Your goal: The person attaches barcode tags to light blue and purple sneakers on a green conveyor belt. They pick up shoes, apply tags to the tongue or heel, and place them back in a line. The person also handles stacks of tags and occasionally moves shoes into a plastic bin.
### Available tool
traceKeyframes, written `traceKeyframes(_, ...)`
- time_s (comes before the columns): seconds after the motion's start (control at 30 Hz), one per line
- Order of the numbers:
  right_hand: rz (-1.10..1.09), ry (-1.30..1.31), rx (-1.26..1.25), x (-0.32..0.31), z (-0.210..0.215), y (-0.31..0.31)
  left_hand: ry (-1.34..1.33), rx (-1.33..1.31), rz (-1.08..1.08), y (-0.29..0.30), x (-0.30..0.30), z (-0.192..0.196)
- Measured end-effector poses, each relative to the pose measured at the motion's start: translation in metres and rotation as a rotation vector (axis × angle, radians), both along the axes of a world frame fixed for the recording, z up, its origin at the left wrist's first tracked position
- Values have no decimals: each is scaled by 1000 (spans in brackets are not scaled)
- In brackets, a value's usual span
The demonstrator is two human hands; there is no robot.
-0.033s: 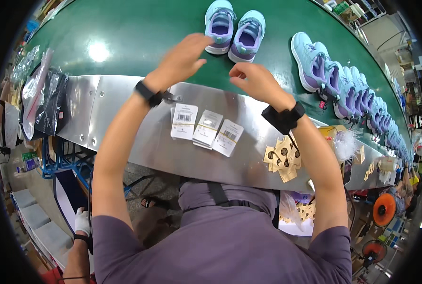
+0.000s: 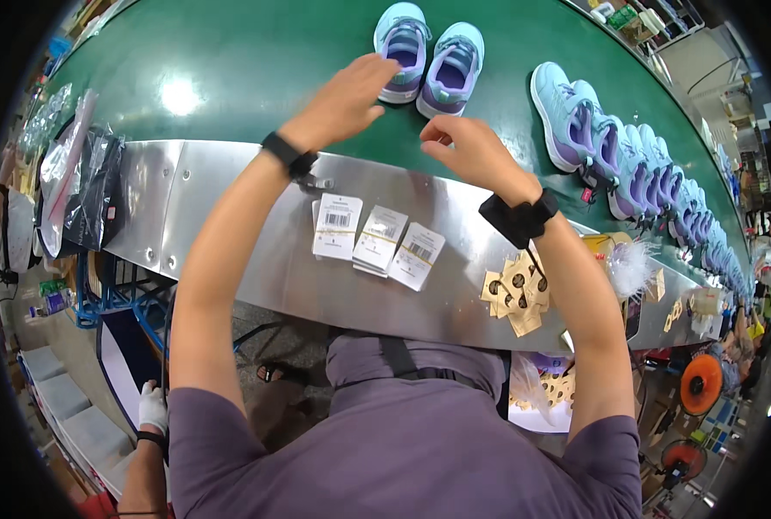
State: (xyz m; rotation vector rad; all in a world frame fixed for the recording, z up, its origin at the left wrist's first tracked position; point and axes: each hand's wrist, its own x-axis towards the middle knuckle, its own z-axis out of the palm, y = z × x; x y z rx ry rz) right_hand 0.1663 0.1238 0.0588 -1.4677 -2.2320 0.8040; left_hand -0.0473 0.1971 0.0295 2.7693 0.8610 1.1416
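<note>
A pair of light blue and purple sneakers, the left shoe (image 2: 402, 52) and the right shoe (image 2: 452, 71), stands at the far middle of the green table, heels toward me. My left hand (image 2: 340, 102) reaches over the heel of the left shoe with fingers stretched out and thumb apart; whether the fingertips touch it, I cannot tell. Just in front of the right shoe, my right hand (image 2: 472, 149) hovers with fingers loosely bent and a gap between thumb and forefinger. Nothing shows in either hand. Black bands circle both wrists.
Three stacks of white tags (image 2: 379, 239) lie on the metal ledge (image 2: 256, 251), with a pile of tan paper pieces (image 2: 518, 292) farther right. A long row of matching sneakers (image 2: 567, 121) runs down the right side. Plastic bags (image 2: 87, 190) sit at left, near another person's gloved hand (image 2: 152, 406).
My left hand has shifted slightly right, its fingers now farther over the left shoe's heel. My right hand has stayed in about the same place.
</note>
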Motion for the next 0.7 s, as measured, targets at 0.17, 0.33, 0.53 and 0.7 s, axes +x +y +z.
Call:
traceKeyframes(0.17,-47,104,12,6,17,8,201,-456,64,68,15,-18)
traceKeyframes(0.33,-137,299,130,5,21,50,-115,-949,-115,100,-14,27)
traceKeyframes(0.53,-118,327,273,-35,16,108,-207,-1143,-141,115,-33,49)
traceKeyframes(0.7,-64,236,430,-51,8,129,-217,-1156,-160,123,-44,51)
